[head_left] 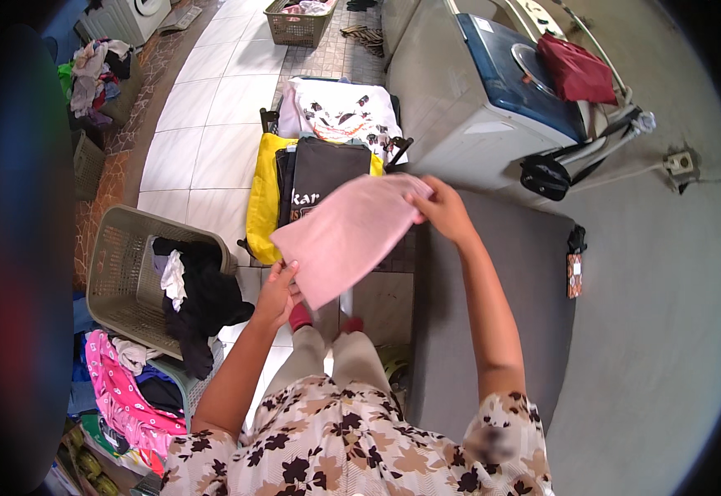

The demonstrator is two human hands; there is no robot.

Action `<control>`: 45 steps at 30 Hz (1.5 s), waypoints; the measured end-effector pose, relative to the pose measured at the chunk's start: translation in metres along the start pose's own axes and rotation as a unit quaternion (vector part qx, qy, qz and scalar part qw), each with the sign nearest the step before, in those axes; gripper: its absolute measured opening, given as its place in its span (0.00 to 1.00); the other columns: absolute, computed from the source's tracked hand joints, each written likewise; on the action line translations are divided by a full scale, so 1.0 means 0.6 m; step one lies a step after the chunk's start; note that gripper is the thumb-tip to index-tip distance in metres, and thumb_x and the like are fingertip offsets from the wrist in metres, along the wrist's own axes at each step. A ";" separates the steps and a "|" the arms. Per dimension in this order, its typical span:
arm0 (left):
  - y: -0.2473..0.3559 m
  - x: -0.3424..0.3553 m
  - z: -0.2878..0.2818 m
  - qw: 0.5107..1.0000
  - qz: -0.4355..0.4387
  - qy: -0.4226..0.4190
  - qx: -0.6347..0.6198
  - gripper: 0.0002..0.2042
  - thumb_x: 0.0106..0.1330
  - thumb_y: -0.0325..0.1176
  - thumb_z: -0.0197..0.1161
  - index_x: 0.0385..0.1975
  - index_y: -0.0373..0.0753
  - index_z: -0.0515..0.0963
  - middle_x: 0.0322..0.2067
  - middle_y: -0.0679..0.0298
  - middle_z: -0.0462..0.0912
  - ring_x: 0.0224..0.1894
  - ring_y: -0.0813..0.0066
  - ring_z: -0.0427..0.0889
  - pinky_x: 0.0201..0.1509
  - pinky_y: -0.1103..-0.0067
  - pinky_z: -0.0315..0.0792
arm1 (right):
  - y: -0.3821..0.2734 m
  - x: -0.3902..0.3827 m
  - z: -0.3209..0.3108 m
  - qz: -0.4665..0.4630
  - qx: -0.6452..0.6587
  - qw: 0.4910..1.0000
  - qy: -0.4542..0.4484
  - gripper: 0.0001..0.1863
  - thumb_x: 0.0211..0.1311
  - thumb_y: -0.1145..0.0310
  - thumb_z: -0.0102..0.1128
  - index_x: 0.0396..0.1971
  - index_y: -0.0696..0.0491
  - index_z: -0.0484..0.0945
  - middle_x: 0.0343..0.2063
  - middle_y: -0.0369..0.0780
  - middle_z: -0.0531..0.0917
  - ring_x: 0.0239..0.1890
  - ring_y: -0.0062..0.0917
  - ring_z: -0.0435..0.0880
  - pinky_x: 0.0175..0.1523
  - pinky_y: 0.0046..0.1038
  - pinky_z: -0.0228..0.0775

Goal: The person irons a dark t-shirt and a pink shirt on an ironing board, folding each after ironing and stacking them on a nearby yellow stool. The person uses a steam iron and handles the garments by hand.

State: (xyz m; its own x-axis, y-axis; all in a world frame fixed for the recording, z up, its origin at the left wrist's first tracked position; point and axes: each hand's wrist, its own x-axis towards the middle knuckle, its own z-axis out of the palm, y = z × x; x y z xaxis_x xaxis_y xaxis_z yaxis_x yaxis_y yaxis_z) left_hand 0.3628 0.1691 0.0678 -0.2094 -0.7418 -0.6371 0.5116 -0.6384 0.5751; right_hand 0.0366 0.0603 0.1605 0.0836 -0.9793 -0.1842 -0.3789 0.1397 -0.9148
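Head view showed me both hands holding a pink cloth (348, 236) taut above the knees: my left hand (278, 293) pinched its near corner, my right hand (441, 208) gripped the far edge. It looked partly folded, I judged, not yet stacked. Beyond the cloth lay a pile of folded garments (327, 165); left of the cloth a tipped laundry basket (121, 273) spilled dark clothes. Nothing blocked the pile.
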 end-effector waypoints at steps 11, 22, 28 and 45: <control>-0.153 0.281 0.036 0.977 0.032 0.050 -0.204 0.18 0.66 0.33 0.62 0.52 0.43 0.64 0.48 0.63 0.74 0.49 0.69 0.78 0.56 0.71 0.74 | 0.301 0.489 0.060 0.068 0.002 0.991 -0.114 0.16 0.54 0.63 0.69 0.38 0.56 0.77 0.26 0.34 0.78 0.28 0.16 0.77 0.29 0.19 0.73; -0.120 0.306 0.038 0.968 -0.060 0.141 -0.197 0.10 0.68 0.36 0.61 0.40 0.39 0.70 0.39 0.63 0.78 0.43 0.69 0.80 0.55 0.72 0.75 | 0.361 0.303 0.190 0.197 -0.150 0.957 0.150 0.24 0.61 0.53 0.61 0.40 0.60 0.69 0.35 0.51 0.81 0.37 0.39 0.82 0.43 0.36 0.72; -0.088 0.307 0.051 0.973 -0.074 0.104 -0.190 0.12 0.68 0.36 0.59 0.44 0.37 0.71 0.42 0.61 0.79 0.46 0.68 0.80 0.55 0.71 0.76 | 0.354 0.147 0.215 0.410 0.179 0.894 -0.026 0.19 0.63 0.54 0.61 0.36 0.56 0.72 0.26 0.37 0.79 0.27 0.20 0.79 0.33 0.22 0.73; -0.063 0.303 -0.111 0.980 0.037 0.184 0.064 0.15 0.67 0.32 0.61 0.48 0.35 0.68 0.41 0.62 0.78 0.43 0.76 0.79 0.49 0.79 0.75 | 0.437 0.090 0.230 0.262 0.123 0.956 -0.047 0.16 0.63 0.61 0.63 0.40 0.57 0.72 0.25 0.34 0.77 0.28 0.15 0.75 0.34 0.21 0.67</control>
State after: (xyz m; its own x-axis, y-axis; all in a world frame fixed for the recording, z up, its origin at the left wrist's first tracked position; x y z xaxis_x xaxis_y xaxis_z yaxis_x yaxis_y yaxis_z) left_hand 0.3610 0.0722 -0.1039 0.1507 -0.6775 -0.7199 0.4007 -0.6238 0.6710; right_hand 0.0692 0.0640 -0.1389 0.0287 -0.7499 -0.6609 -0.1635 0.6488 -0.7432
